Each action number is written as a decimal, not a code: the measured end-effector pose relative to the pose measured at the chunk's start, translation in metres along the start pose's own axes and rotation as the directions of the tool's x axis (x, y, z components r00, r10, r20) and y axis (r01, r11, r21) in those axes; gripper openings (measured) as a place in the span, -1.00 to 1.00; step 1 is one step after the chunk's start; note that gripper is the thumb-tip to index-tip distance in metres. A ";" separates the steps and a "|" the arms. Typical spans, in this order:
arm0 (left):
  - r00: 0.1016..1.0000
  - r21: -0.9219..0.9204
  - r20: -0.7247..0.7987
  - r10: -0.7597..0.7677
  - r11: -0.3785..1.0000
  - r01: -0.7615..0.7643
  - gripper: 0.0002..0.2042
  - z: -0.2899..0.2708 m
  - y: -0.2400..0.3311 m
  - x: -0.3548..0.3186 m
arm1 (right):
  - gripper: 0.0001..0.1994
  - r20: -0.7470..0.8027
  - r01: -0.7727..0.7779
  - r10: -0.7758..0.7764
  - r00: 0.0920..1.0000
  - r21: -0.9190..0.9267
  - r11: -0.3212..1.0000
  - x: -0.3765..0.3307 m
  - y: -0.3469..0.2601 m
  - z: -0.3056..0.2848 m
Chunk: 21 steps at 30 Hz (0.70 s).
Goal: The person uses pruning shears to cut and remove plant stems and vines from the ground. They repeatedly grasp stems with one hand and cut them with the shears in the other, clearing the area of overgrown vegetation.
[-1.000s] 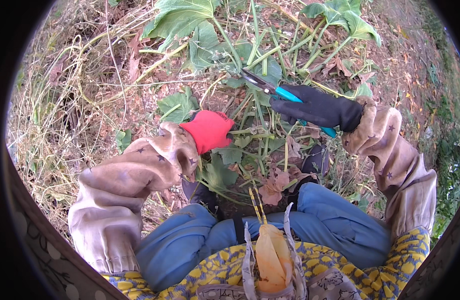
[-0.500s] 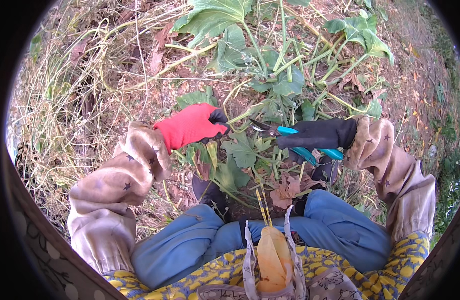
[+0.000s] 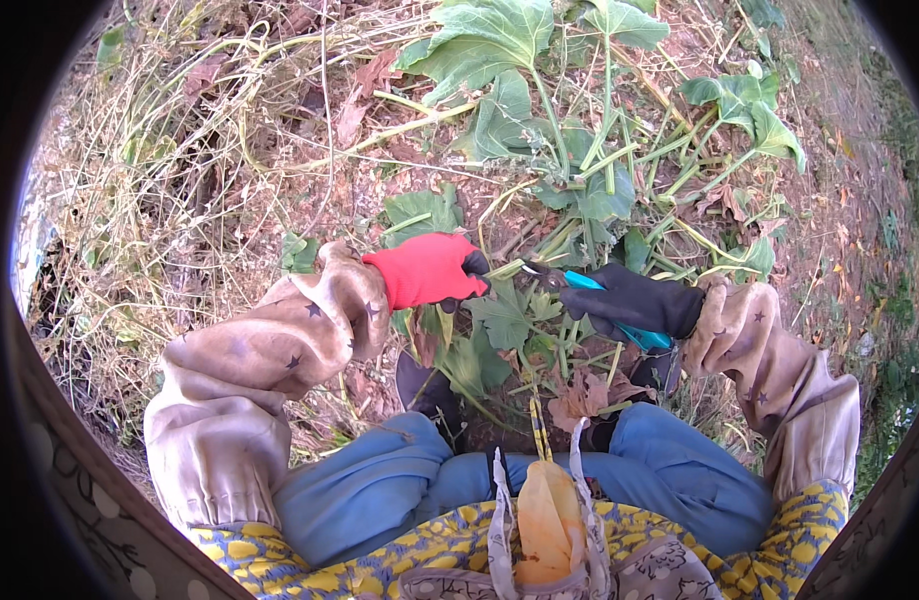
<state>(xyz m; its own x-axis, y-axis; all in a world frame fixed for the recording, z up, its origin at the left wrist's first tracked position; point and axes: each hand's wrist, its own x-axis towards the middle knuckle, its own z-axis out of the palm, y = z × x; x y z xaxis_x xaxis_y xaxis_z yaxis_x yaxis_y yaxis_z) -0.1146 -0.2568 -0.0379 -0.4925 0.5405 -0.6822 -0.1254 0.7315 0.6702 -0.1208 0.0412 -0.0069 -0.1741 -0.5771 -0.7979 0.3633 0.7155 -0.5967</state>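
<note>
My left hand (image 3: 428, 272), in a red glove with dark fingertips, is closed round the end of a cut-looking green stem (image 3: 505, 271). My right hand (image 3: 648, 300), in a black glove, grips pruning shears (image 3: 583, 281) with teal handles. Their dark blades point left and meet the stem just beyond my left fingertips; whether they cut into it cannot be made out. Beneath the hands is a broad green lobed leaf (image 3: 502, 318) of a squash-like vine. A dry brown leaf (image 3: 580, 398) lies near my right knee.
Large green leaves (image 3: 485, 45) and several pale stems spread ahead. Tangled dry vines (image 3: 180, 130) cover the ground at left. Bare reddish soil with leaf litter (image 3: 830, 230) lies at right. My blue-trousered legs (image 3: 370, 490) are folded close below the hands.
The shears' handles have come closer together, and the blades have moved from beside the stem onto it. Both hands sit slightly lower in view, and the whole scene has shifted right.
</note>
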 end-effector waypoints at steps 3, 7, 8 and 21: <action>0.895 0.273 -0.396 0.206 0.957 -0.100 -0.67 -0.005 -0.007 -0.002 | -0.50 -0.004 0.095 -0.095 0.995 0.067 0.993 -0.003 0.001 -0.003; 0.851 0.139 -0.522 0.052 0.990 0.025 -0.71 -0.038 -0.009 0.001 | -0.50 0.033 0.151 -0.150 0.988 -0.061 0.987 -0.006 -0.001 -0.015; 0.877 0.208 -0.481 -0.010 0.970 0.125 -0.71 -0.048 -0.008 -0.004 | -0.48 0.079 0.117 -0.110 0.991 -0.089 0.989 -0.004 -0.005 -0.018; 0.578 0.284 -0.807 0.122 0.938 0.198 -0.22 -0.086 -0.057 0.057 | -0.27 -0.210 0.045 -0.110 0.972 -0.293 0.955 0.028 -0.022 -0.058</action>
<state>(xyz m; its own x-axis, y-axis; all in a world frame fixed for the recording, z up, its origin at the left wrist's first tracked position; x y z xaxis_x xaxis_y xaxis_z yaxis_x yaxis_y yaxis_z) -0.2095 -0.3033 -0.0894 -0.9948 0.0666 -0.0770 0.0292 0.9114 0.4106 -0.1868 0.0318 -0.0214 -0.4011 -0.5567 -0.7275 0.0715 0.7727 -0.6307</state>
